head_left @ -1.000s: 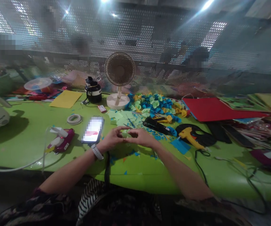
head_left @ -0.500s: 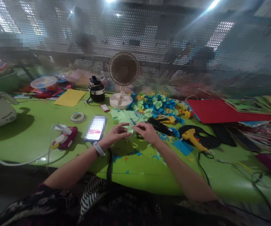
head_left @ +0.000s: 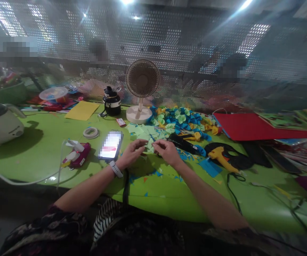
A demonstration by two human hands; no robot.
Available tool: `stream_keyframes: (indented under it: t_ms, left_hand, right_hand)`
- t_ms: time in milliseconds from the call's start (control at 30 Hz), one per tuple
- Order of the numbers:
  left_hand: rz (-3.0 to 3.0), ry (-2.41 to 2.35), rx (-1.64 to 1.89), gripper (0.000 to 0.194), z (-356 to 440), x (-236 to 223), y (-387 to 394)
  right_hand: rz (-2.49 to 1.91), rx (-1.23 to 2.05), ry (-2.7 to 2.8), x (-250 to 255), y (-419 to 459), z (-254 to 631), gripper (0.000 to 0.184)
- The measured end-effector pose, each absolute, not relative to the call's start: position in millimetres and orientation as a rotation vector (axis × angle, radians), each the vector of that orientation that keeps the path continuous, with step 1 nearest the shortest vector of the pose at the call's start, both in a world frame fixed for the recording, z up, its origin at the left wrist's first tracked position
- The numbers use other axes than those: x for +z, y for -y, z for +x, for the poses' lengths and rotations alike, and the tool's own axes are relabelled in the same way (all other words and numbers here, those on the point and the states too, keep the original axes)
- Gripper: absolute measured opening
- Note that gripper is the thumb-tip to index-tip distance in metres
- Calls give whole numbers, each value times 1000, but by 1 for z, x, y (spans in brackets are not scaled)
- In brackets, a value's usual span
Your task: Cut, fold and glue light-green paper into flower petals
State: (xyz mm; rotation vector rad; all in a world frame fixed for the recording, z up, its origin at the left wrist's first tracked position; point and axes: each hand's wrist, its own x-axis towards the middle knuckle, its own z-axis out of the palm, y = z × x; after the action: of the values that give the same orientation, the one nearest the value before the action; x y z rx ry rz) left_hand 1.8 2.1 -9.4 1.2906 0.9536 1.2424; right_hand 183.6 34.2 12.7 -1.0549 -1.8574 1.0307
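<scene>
My right hand (head_left: pixel 166 151) is closed in a pinch, its fingertips at a small light green paper piece (head_left: pixel 150 146), whose outline blends into the scraps behind it. Just to the left, my left hand (head_left: pixel 133 153) has thumb and fingers parted, with nothing visible between them. Light green paper squares (head_left: pixel 139 131) lie spread beyond both hands. Behind those is a heap of folded blue, green and yellow paper flowers (head_left: pixel 181 118). A black tool (head_left: pixel 182 144) with a blue end lies beside my right hand. Blue paper snippets (head_left: pixel 158 174) are scattered below the hands.
A phone (head_left: pixel 111 145) and a purple power strip (head_left: pixel 77 155) lie left. A fan (head_left: pixel 142 79) and a black bottle (head_left: pixel 112 103) stand at the back. On the right are a yellow glue gun (head_left: pixel 222 159), its cord, and red sheets (head_left: pixel 260 127). A perforated screen (head_left: pixel 169 39) rises behind.
My left fingers have come away from the green paper piece and spread, leaving it by my right fingertips. The whole view has shifted slightly.
</scene>
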Motion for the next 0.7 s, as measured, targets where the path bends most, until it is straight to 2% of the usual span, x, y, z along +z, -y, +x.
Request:
stream_keyframes:
  t_ms: [300,700]
  left_hand:
    - [1108,-894,1311,38,2,-9,-5]
    - [1184,-943,1343,34,4,-11,-6]
  right_hand:
    - [-1018,987,1859,9,-35,184,33]
    - [-1046,1002,1798,8,-34,182,29]
